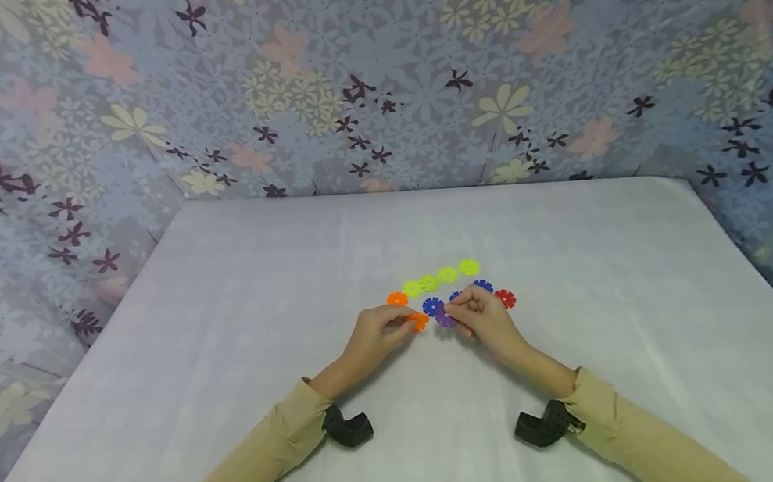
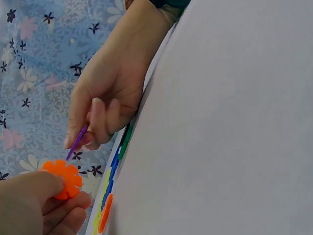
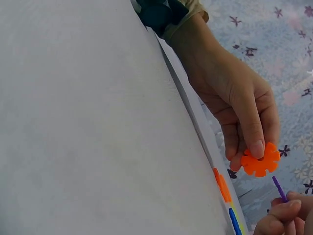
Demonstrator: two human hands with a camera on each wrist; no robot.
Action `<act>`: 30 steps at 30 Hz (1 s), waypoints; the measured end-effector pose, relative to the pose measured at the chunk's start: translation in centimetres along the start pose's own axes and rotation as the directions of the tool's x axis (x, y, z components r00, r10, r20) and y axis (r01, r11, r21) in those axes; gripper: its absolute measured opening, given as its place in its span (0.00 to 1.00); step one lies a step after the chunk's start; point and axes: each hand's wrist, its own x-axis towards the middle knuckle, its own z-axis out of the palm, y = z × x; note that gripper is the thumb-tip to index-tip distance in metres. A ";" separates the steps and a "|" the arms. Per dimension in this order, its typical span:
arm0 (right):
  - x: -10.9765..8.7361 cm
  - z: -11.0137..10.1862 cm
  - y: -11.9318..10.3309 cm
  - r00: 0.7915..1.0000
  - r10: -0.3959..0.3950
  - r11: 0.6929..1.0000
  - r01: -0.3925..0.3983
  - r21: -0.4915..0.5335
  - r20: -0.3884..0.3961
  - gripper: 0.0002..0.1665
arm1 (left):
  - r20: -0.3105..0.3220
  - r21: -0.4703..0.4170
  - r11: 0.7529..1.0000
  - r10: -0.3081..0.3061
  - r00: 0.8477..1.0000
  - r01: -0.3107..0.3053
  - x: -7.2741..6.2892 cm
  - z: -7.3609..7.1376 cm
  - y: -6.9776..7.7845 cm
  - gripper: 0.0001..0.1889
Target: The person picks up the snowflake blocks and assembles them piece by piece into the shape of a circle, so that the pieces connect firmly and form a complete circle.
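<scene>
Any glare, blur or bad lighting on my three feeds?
Head: even light, no harsh glare on the tabletop, faint shadows, small details soft; left wrist: greyer, steeply tilted, the orange disc reads clearly; right wrist: also grey and tilted, the purple disc nearly edge-on.

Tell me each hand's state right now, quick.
Left hand: closed, pinching an orange, round, notched plastic disc.
Right hand: closed, pinching a purple, round, notched plastic disc.

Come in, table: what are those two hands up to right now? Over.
Left hand pinches orange disc. Right hand pinches purple disc. Both discs held up, close, not joined. Nothing visible between them.
</scene>
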 end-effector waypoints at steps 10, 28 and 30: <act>-0.1 0.5 -0.1 0.999 -0.030 0.998 0.031 0.057 -0.018 0.06 | -0.021 0.000 1.000 -0.023 1.000 0.023 0.2 0.3 0.7 0.05; -0.2 1.1 0.2 0.994 -0.099 0.994 0.101 0.051 -0.036 0.09 | -0.011 -0.013 0.999 -0.033 0.999 0.033 0.0 0.7 1.0 0.04; -0.4 1.2 0.3 0.993 -0.115 0.991 0.117 0.059 -0.035 0.09 | -0.011 -0.005 0.999 -0.031 0.999 0.031 -0.1 0.7 1.0 0.04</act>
